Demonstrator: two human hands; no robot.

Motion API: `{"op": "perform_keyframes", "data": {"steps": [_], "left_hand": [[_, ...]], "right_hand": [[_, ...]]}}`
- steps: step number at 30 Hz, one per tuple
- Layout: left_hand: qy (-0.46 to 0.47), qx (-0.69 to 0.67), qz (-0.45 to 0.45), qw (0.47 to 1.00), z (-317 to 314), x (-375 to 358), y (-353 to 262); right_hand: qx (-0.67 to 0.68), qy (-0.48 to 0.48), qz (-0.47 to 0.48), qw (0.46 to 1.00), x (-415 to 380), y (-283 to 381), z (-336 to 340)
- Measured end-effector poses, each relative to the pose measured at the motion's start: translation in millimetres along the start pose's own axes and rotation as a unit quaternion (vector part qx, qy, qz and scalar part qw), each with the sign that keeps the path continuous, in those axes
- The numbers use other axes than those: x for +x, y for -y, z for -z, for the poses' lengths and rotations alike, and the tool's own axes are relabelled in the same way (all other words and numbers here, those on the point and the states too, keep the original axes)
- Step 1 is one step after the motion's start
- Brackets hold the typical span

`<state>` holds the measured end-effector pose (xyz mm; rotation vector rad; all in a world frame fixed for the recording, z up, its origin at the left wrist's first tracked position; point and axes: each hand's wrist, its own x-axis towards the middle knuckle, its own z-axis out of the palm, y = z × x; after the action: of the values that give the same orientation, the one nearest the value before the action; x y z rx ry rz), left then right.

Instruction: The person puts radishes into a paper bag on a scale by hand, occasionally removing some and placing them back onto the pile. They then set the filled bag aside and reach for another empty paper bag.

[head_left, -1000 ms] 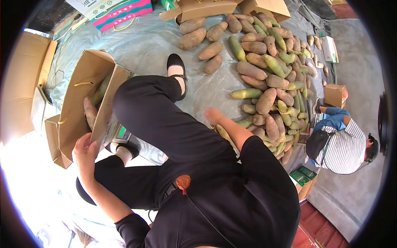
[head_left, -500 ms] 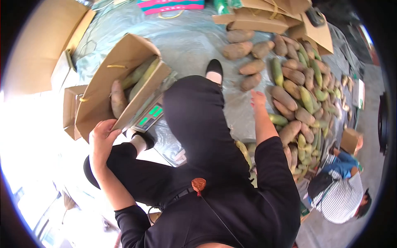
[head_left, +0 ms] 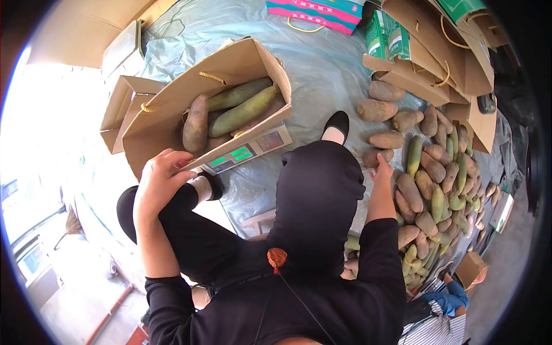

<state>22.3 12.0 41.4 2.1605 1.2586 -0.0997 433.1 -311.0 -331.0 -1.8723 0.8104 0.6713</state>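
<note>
My left hand (head_left: 163, 183) is closed on the near edge of an open cardboard box (head_left: 135, 135), thumb and fingers pinching the board. Yellow rope handles hang from the box, which stands on a scale with a lit green display (head_left: 240, 153). Inside lie a brown oblong vegetable (head_left: 196, 125) and green ones, including a long green vegetable (head_left: 242, 111). On the other side, my right hand (head_left: 382, 170) reaches to a brown oblong vegetable (head_left: 376, 157) on the plastic sheet. Its fingers are stretched out and overlap the vegetable's near side; a firm grip does not show.
A large pile of brown and green vegetables (head_left: 437, 190) spreads to the right. Cardboard boxes (head_left: 428, 83) stand at the back right, a pink and blue box (head_left: 319, 14) at the top. Another person (head_left: 437, 316) is low at the right. Plastic sheeting (head_left: 322, 80) covers the floor.
My view has turned left, shifting the scene rightward. My right hand has come from just short of the brown vegetable to overlap it. My left hand still holds the box edge.
</note>
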Motion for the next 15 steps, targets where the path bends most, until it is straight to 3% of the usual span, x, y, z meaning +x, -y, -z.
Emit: {"op": "perform_keyframes", "data": {"steps": [2,7,11,15], "left_hand": [[-0.002,-0.005,0.008,1.000,0.0,-1.4,-1.1],[-0.004,-0.009,0.007,1.000,0.8,-4.2,-0.7],[0.002,0.024,0.006,1.000,3.7,-8.4,-3.8],[-0.003,0.054,-0.011,0.998,4.3,-12.8,-5.5]], "right_hand": [[0.043,0.036,-0.040,0.998,3.1,2.1,0.8],[0.020,0.054,-0.026,0.998,-6.4,-8.7,8.5],[0.028,0.099,0.020,0.994,-47.1,-17.3,9.5],[0.007,0.151,0.123,0.981,-123.7,19.6,6.9]]}}
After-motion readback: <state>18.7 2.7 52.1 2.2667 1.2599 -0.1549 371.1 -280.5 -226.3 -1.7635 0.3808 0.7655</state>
